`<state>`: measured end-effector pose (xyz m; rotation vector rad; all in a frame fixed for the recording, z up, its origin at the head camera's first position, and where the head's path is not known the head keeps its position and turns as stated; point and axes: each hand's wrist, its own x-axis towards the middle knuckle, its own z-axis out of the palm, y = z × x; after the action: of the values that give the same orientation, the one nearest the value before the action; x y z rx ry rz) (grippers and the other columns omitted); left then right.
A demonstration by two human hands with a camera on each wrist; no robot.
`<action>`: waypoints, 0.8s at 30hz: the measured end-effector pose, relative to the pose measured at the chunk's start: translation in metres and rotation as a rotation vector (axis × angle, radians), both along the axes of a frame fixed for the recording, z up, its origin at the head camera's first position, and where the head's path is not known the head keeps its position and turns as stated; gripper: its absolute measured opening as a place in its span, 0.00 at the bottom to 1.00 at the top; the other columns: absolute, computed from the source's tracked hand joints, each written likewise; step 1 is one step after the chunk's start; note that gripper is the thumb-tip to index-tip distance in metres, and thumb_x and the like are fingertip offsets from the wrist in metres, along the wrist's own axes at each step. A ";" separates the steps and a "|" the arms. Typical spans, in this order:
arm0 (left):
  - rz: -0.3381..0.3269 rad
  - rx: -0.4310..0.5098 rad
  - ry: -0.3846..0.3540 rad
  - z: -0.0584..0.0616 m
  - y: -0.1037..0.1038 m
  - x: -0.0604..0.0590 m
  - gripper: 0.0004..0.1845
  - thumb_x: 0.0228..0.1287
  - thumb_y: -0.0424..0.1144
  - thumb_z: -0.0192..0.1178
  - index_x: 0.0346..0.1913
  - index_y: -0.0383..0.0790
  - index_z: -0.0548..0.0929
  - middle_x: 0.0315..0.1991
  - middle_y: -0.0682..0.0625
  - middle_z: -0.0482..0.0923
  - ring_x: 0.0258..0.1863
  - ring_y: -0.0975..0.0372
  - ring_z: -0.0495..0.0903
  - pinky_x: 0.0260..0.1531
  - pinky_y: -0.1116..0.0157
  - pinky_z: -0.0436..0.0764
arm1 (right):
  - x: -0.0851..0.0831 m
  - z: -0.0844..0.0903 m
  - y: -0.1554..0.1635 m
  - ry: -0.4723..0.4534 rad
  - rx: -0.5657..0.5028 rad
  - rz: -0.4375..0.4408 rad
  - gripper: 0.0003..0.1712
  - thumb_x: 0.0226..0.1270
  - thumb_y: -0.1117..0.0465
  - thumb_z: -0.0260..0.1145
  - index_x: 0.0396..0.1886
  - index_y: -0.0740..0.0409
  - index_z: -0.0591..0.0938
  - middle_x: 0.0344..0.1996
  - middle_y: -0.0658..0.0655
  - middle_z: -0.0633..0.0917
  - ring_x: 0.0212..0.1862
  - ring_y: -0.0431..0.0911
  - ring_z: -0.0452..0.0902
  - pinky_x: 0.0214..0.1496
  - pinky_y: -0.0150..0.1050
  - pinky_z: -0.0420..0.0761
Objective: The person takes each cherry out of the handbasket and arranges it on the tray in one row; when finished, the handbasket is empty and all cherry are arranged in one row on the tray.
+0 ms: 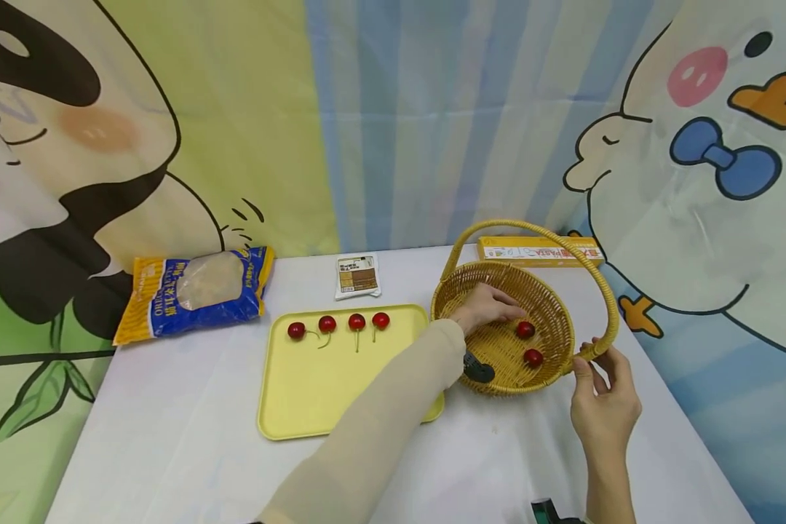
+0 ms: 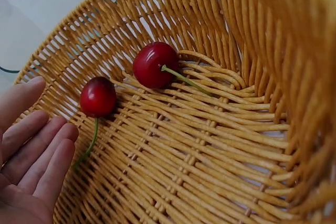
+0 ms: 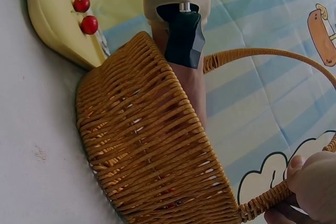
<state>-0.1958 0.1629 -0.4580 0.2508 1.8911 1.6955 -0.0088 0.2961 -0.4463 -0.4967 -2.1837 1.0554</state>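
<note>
Left hand: the left hand (image 1: 487, 306) is down inside the wicker basket (image 1: 550, 306), fingers straight and relaxed, holding nothing; in the left wrist view the fingertips (image 2: 50, 148) lie just beside the nearer cherry.
Right hand: the right hand (image 1: 602, 397) pinches the base of the basket handle (image 1: 605, 291) at the near right rim, steadying it there.
Cherries in basket: two cherries (image 1: 529, 343) sit on the woven floor, close together but apart; the left wrist view shows one (image 2: 98, 96) by the fingers and one (image 2: 155, 64) further in, stems attached.
Cherries on tray: four cherries (image 1: 338, 324) are lined up in a row along the far edge of the yellow tray (image 1: 301, 407), left of the basket.
Progress: by my reading, four on the tray and two in the basket; which way they are going I cannot tell.
Further out: a blue and yellow food bag (image 1: 193, 291) lies far left, a small packet (image 1: 357, 276) beyond the tray, a yellow pasta box (image 1: 540, 252) behind the basket, all on the white table (image 1: 170, 451).
</note>
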 end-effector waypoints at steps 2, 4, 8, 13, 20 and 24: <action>0.013 -0.006 0.000 -0.002 0.003 0.001 0.09 0.65 0.36 0.75 0.44 0.36 0.93 0.31 0.50 0.88 0.50 0.44 0.88 0.56 0.50 0.85 | 0.000 -0.001 -0.001 0.006 0.012 0.001 0.26 0.75 0.68 0.66 0.70 0.57 0.77 0.59 0.59 0.83 0.62 0.35 0.79 0.58 0.16 0.75; 0.017 -0.011 -0.003 -0.003 0.006 0.002 0.08 0.64 0.35 0.75 0.44 0.35 0.93 0.31 0.49 0.88 0.49 0.45 0.88 0.55 0.50 0.85 | 0.000 -0.001 -0.002 0.017 0.023 -0.001 0.25 0.74 0.69 0.66 0.69 0.59 0.77 0.59 0.60 0.83 0.62 0.34 0.79 0.57 0.16 0.75; -0.002 -0.070 0.011 -0.004 0.010 0.004 0.09 0.62 0.35 0.77 0.43 0.37 0.93 0.35 0.51 0.89 0.44 0.53 0.87 0.52 0.53 0.86 | 0.000 -0.002 -0.002 0.016 0.029 -0.025 0.25 0.75 0.69 0.66 0.69 0.58 0.77 0.58 0.61 0.83 0.61 0.29 0.77 0.57 0.15 0.75; -0.091 -0.243 0.131 -0.006 0.020 0.010 0.13 0.57 0.40 0.80 0.45 0.42 0.94 0.44 0.56 0.88 0.46 0.64 0.83 0.48 0.63 0.85 | 0.007 -0.004 0.002 -0.007 0.034 -0.067 0.25 0.75 0.69 0.66 0.70 0.57 0.77 0.58 0.60 0.83 0.61 0.27 0.76 0.57 0.14 0.74; -0.172 -0.391 0.264 -0.003 0.024 0.010 0.16 0.54 0.43 0.82 0.47 0.47 0.93 0.46 0.59 0.88 0.47 0.67 0.83 0.46 0.67 0.83 | 0.005 -0.006 0.003 0.012 0.039 -0.051 0.26 0.74 0.68 0.67 0.70 0.58 0.77 0.59 0.60 0.83 0.60 0.26 0.76 0.56 0.14 0.74; -0.182 -0.421 0.299 -0.003 0.021 0.005 0.16 0.54 0.43 0.83 0.46 0.48 0.93 0.48 0.60 0.88 0.48 0.67 0.84 0.46 0.67 0.84 | 0.000 -0.006 0.001 0.019 0.039 -0.038 0.26 0.74 0.69 0.66 0.70 0.58 0.76 0.59 0.60 0.83 0.60 0.26 0.76 0.56 0.13 0.74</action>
<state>-0.1909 0.1844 -0.4612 0.5112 2.3103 1.1557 -0.0087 0.2974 -0.4520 -0.5062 -2.1653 0.9924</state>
